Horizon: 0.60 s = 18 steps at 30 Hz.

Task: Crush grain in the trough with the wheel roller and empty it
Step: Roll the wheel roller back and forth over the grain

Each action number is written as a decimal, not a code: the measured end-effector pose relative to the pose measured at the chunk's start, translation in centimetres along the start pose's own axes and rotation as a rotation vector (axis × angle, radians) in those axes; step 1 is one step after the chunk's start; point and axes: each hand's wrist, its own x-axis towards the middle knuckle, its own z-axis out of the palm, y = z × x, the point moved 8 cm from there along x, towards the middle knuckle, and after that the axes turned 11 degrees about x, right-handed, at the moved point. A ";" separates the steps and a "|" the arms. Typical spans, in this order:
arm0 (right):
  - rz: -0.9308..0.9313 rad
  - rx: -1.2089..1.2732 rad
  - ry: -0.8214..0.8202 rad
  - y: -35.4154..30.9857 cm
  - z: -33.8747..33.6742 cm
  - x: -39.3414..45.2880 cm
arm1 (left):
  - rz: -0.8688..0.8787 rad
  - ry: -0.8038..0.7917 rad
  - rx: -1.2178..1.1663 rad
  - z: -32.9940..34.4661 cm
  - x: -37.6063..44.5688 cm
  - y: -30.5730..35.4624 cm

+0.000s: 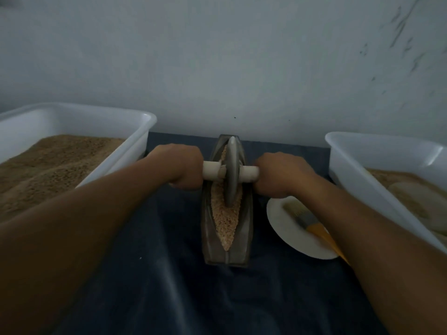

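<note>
Across the lower frame spreads a dark blue cloth (150,274) under everything. At the left edge sits a large white plastic tub (135,131) heaped with brown ground meal; at the right edge a second white plastic tub (362,170) holds paler meal. At centre stands the narrow, boat-shaped grey metal trough (244,238), running from the wall towards the bottom of the frame, its groove filled with pale crushed grain (226,221). The grey disc-shaped wheel roller (231,175) stands upright in the groove, in the upper half of the trough, its rim sunk into the grain. Its pale wooden axle juts out on both sides: the left hand (180,165) is curled round the left end, the right hand (280,176) round the right end, so the wheel lies midway between the two fists. Right of the trough, partly under the right forearm, a round white plate (287,233) carries a flat brush with a yellow handle (312,226).
</note>
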 end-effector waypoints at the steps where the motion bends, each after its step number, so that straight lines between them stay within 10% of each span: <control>1: -0.009 -0.001 0.025 -0.1 0.0 -0.4 | 0.006 -0.004 0.001 0.0 -0.2 0.1; 18: -0.128 -0.040 0.597 -3.4 -1.8 -9.4 | -0.124 0.359 0.087 -1.2 -8.0 1.0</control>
